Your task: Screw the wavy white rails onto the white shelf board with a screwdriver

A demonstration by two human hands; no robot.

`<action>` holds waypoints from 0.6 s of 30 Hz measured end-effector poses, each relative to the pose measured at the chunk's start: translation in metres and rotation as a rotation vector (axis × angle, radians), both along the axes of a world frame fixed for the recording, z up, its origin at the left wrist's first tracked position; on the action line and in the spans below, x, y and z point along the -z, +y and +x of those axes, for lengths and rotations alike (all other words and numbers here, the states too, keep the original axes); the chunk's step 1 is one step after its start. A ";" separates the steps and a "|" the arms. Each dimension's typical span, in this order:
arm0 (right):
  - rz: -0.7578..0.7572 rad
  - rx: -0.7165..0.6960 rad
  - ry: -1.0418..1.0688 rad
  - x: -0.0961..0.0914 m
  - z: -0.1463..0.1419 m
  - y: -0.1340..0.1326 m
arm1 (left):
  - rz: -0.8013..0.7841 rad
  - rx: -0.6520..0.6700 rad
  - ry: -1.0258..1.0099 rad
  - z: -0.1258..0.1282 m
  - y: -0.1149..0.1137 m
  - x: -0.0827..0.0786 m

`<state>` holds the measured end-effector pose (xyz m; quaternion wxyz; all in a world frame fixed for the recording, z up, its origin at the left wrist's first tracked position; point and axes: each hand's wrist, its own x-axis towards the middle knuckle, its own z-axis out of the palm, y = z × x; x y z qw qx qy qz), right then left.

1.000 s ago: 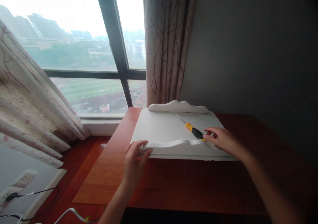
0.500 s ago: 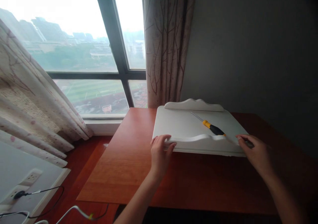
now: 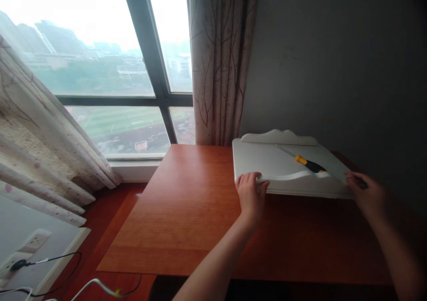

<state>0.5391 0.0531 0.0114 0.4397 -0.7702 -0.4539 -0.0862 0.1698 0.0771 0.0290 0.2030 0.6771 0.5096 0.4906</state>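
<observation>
A white wooden board [image 3: 263, 156] with low wavy rails along its front and back lies on the table. My left hand [image 3: 250, 192] is closed around its front left corner, fingers on top and thumb at the front rail. At the front right corner my right hand [image 3: 367, 192] is closed on the board's edge. A dark object [image 3: 362, 183] shows at the right fingers, too dim and blurred to identify. On top of the board rests a screwdriver [image 3: 310, 164] with a yellow and black handle, its shaft pointing to the back left.
The board sits on a reddish-brown wooden table [image 3: 187, 212]. Behind are a curtain [image 3: 220, 69], a window [image 3: 123, 127] and a dark grey wall [image 3: 316, 60]. At lower left, a black plug [image 3: 20, 264] sits in a wall socket, with cables [image 3: 96, 283] near the floor.
Both hands and the white board have shifted right and slightly back across the table. The screwdriver has travelled with the board, staying on top of it.
</observation>
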 end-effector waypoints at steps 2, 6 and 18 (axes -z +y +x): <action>-0.015 0.045 0.021 -0.002 0.009 0.001 | -0.005 0.002 -0.003 0.012 0.002 0.002; -0.043 0.126 0.061 -0.004 0.024 -0.001 | -0.016 0.010 -0.008 0.033 0.006 0.006; -0.008 0.138 0.095 -0.014 0.052 -0.005 | -0.044 0.071 -0.082 0.062 0.004 0.008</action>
